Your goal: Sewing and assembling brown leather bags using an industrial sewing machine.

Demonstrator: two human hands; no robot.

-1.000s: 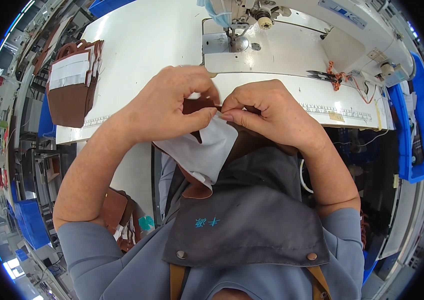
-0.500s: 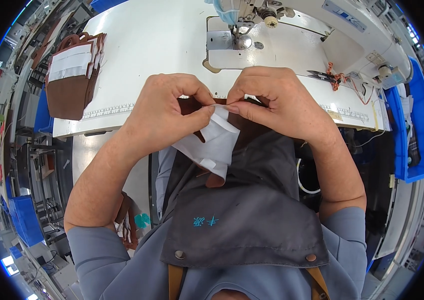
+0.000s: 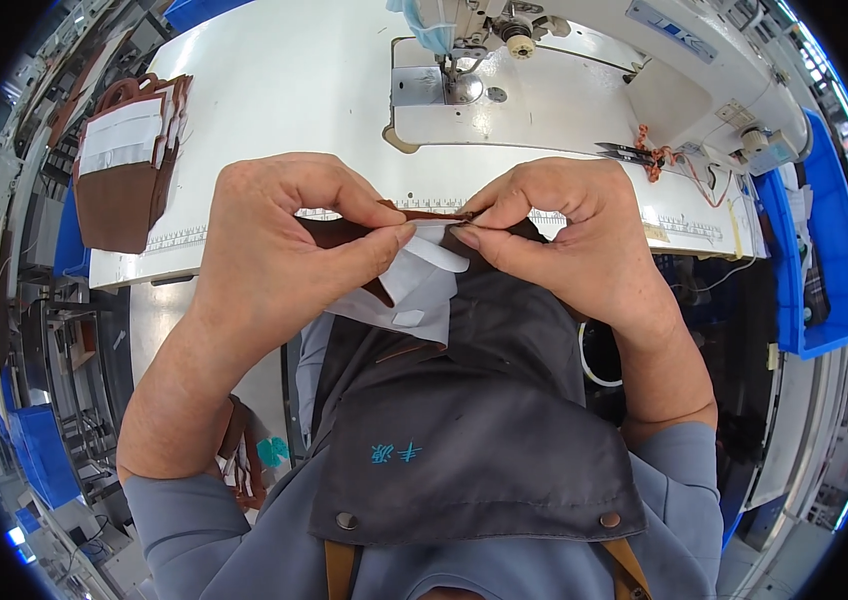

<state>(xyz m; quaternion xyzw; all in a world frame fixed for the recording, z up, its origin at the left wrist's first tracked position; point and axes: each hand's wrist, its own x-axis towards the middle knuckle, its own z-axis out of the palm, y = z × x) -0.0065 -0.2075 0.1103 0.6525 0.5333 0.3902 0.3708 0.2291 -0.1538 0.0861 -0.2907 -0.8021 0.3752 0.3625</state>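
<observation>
My left hand (image 3: 284, 250) and my right hand (image 3: 569, 235) meet above my lap, just in front of the white sewing table (image 3: 274, 90). Both pinch the top edge of a small brown and white fabric piece (image 3: 414, 285) between thumb and fingers. Its white lining hangs down over my grey apron (image 3: 474, 440). The brown part is mostly hidden behind my fingers.
A white sewing machine (image 3: 564, 60) stands at the back of the table, its needle area (image 3: 454, 75) straight ahead. A stack of brown and white fabric pieces (image 3: 129, 160) lies at the table's left end. Scissors (image 3: 629, 152) rest at the right. Blue bins (image 3: 824, 230) stand on the right.
Both hands have come closer to the camera and lower in the view, keeping their pinch on the fabric piece. The white lining now hangs more folded beneath them.
</observation>
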